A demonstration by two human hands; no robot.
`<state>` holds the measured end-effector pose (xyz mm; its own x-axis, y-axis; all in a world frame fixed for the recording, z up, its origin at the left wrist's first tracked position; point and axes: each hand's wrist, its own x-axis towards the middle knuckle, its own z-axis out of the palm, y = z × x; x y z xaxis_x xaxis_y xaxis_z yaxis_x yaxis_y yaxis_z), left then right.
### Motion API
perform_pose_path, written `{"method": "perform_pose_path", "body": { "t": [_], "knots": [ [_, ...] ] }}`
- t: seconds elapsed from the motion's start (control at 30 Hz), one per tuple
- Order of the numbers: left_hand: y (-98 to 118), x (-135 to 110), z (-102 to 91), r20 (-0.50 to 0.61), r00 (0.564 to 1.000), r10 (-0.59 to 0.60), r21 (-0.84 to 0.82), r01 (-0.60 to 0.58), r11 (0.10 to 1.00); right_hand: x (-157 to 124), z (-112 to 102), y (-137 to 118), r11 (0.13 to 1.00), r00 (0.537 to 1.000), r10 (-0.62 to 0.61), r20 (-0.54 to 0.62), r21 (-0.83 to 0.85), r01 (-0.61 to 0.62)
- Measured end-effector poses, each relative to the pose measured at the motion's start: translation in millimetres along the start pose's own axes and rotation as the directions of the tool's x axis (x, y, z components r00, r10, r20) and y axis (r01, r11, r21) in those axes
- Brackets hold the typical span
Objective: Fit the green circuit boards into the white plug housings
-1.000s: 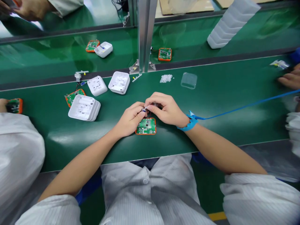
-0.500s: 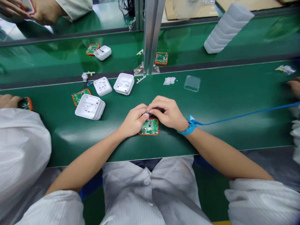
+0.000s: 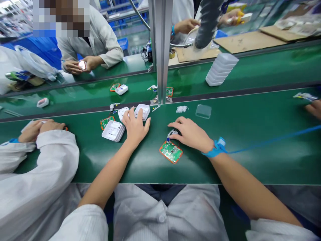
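My left hand point(image 3: 135, 126) stretches forward with fingers spread, its fingertips on the white plastic housings point(image 3: 141, 110) near the metal post. Beside it lies a stack of white housings point(image 3: 113, 130). My right hand point(image 3: 189, 133), with a blue wrist strap point(image 3: 214, 149), rests on the green belt with fingers loosely curled over a small white wired part point(image 3: 172, 134). That part is attached to a green circuit board with an orange rim point(image 3: 171, 151), which lies flat just in front of the hand.
A metal post point(image 3: 162, 50) stands behind. Small white pellets point(image 3: 181, 108) and a clear lid point(image 3: 203, 111) lie to its right. Another board point(image 3: 107, 122) sits left. A co-worker's sleeves point(image 3: 40, 144) are at left; another hand point(image 3: 314, 108) at right. Stacked trays point(image 3: 221, 69) stand beyond.
My hands have parted from above the board. The left hand reached forward to the white housings; the right stays by the board's wired part. My head lifted, showing people across the line.
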<state>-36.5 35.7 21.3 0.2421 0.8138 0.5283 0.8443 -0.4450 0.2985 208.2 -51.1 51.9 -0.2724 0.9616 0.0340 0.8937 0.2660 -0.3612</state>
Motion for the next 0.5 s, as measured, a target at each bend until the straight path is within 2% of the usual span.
{"method": "perform_pose_path", "body": {
  "t": [0.03,0.1,0.17,0.2,0.27,0.33,0.43,0.5],
  "knots": [
    [-3.7,2.4,4.2,0.0,1.0,-0.02,0.019,0.02,1.0,-3.4,-1.4,-2.1,0.992,0.997,0.08,-0.011,-0.101,-0.081],
    [-9.6,5.6,10.3,0.012,1.0,-0.029,0.032,0.028,0.999,-8.9,-1.8,-7.7,0.965,0.981,0.183,0.06,-0.201,-0.168],
    [-12.3,6.1,11.7,-0.014,1.0,-0.018,0.038,0.018,0.999,-10.8,1.0,-12.2,0.969,0.973,0.189,0.13,-0.187,-0.163],
    [-12.1,5.0,10.6,-0.049,0.999,-0.003,0.035,0.004,0.999,-10.0,3.2,-13.4,0.978,0.979,0.163,0.121,-0.15,-0.144],
    [-8.8,-0.7,6.0,-0.135,0.989,0.054,0.018,-0.053,0.998,-6.0,7.8,-13.1,0.996,0.995,0.093,0.028,-0.019,-0.092],
    [-2.9,-11.3,0.5,-0.173,0.974,0.144,-0.004,-0.147,0.989,-0.5,11.1,-9.9,0.982,0.995,0.0,-0.103,0.19,0.02],
    [7.4,-30.6,-5.3,-0.064,0.955,0.289,-0.036,-0.292,0.956,5.5,13.3,-3.2,0.871,0.951,-0.142,-0.275,0.421,0.252],
    [13.8,-39.9,-6.8,0.059,0.926,0.372,-0.084,-0.367,0.927,7.6,14.5,0.6,0.827,0.933,-0.189,-0.306,0.463,0.319]
  ]
}}
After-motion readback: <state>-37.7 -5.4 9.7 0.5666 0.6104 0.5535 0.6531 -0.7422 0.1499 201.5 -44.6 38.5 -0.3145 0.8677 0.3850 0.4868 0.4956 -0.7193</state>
